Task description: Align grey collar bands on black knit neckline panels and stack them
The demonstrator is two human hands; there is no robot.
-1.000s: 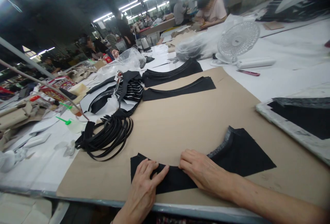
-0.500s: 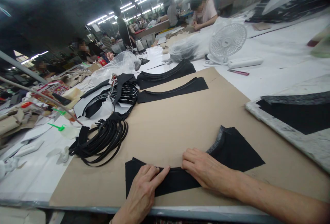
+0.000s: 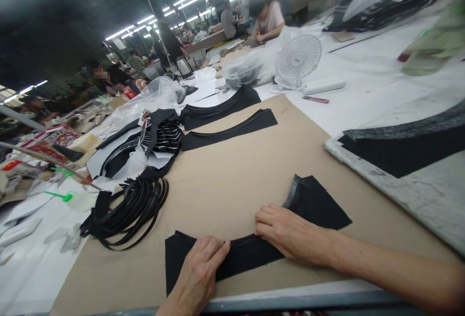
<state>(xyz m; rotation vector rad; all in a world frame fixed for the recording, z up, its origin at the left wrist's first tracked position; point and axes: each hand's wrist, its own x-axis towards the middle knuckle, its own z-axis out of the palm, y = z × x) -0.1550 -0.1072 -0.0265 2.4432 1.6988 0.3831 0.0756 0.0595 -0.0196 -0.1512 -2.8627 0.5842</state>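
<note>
A black fabric piece [image 3: 249, 256] with a curved upper edge lies across the brown sheet [image 3: 218, 195] in front of me. My left hand [image 3: 199, 270] presses on its left part, fingers bent and together at the curved edge. Farther right along the same edge, the bunched fingers of my right hand [image 3: 285, 231] grip the fabric. Between the hands the edge looks folded over into a narrow strip. Beyond my right hand, a grey speckled band lines the curve. My fingertips are partly hidden.
A coil of black strips [image 3: 134, 212] lies left. Two similar black pieces, the nearer one [image 3: 230, 129] single, lie at the back. At right, a whitish board [image 3: 417, 204] carries another black piece [image 3: 403, 156]. A fan [image 3: 298, 58] and a pink cutter [image 3: 316, 99] are behind.
The view has shifted, so most things appear farther left. My left index finger, stretched along the edge before, is now drawn closer to the other fingers. My right hand stays on the edge.
</note>
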